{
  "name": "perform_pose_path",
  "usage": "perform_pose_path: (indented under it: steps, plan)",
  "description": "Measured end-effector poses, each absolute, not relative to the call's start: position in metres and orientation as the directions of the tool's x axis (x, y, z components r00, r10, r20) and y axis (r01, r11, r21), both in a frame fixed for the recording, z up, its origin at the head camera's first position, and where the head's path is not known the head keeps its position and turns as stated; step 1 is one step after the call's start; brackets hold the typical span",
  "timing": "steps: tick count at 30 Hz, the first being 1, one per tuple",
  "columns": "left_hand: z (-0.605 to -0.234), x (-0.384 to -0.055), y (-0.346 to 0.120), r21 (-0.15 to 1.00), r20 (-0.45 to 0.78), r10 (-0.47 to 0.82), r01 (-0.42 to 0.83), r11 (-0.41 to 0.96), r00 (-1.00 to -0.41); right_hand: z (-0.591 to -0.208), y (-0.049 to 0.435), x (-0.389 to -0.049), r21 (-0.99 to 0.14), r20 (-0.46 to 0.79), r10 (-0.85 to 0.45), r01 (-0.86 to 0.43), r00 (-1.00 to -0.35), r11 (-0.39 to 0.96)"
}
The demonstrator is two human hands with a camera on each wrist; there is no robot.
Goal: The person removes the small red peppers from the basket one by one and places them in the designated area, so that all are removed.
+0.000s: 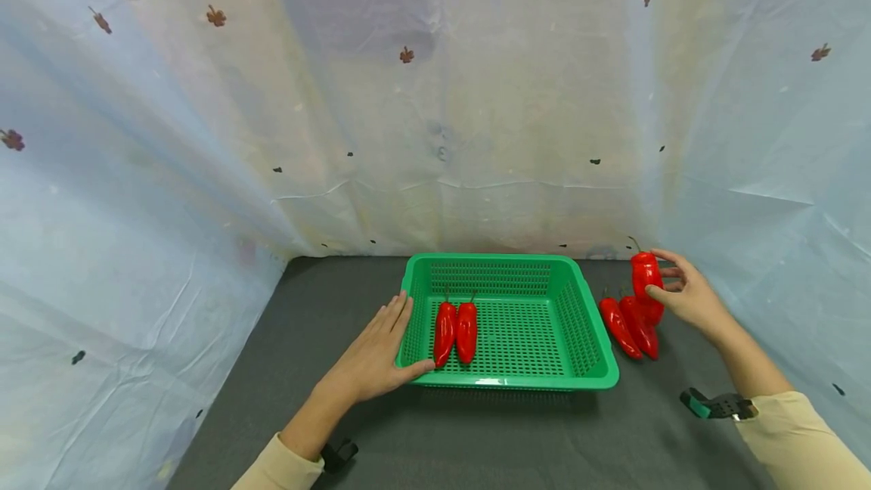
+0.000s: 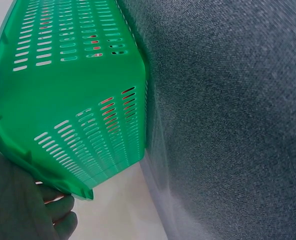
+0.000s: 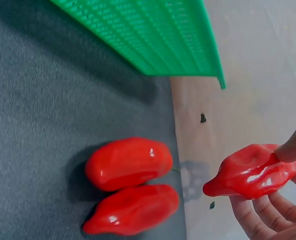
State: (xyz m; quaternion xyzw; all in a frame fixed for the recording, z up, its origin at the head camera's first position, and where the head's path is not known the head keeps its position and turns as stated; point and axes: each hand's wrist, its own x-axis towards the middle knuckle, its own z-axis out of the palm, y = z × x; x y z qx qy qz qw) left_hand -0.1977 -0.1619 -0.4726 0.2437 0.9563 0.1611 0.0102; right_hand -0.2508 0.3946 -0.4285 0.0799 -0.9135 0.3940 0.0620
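Observation:
My right hand (image 1: 687, 293) pinches a glossy red chili pepper (image 1: 646, 278) between thumb and fingers, raised above the table just right of the basket. The right wrist view shows this held pepper (image 3: 253, 172) with its tip pointing away from the palm. Below it, two more red peppers (image 1: 618, 329) lie side by side on the table. My left hand (image 1: 374, 358) rests with straight fingers along the left rim of a green plastic basket (image 1: 510, 382), its thumb on the front rim. Inside the basket, near its left side, lie two red peppers (image 1: 445, 333).
A dark grey cloth (image 1: 476, 445) covers the table. Behind and at the sides hangs a pale sheet (image 1: 476, 112) with small brown leaf-like marks. Black straps show at both wrists, one strap (image 1: 717, 405) by the right sleeve.

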Motion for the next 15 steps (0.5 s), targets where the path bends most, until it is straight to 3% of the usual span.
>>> perform_pose_path:
  steps: [15]
  plan:
    - [-0.473, -0.198, -0.162, 0.313, 0.065, 0.47, 0.465, 0.828, -0.88, -0.447, 0.424, -0.254, -0.695, 0.091, -0.012, -0.073, -0.996, 0.715]
